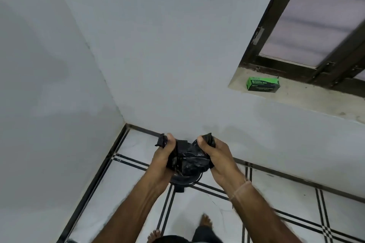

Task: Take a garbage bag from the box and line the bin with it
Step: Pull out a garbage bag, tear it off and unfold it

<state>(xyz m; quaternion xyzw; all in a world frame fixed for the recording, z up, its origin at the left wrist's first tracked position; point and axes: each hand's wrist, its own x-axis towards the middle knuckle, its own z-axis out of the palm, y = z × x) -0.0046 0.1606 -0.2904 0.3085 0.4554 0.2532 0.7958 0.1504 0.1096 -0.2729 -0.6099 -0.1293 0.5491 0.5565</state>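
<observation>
Both hands, left (165,156) and right (214,154), grip a crumpled black garbage bag (189,161).

Can't really see the bin (180,182). It's mostly hidden behind the bunched-up garbage bag (187,161) and both hands, with just a dark sliver of it poking out underneath. The fingers of the left hand (165,156) and right hand (216,157) are mostly buried in the plastic. The small print on the green box (263,84) is too tiny to read. The window (316,16) runs off the right edge.
</observation>
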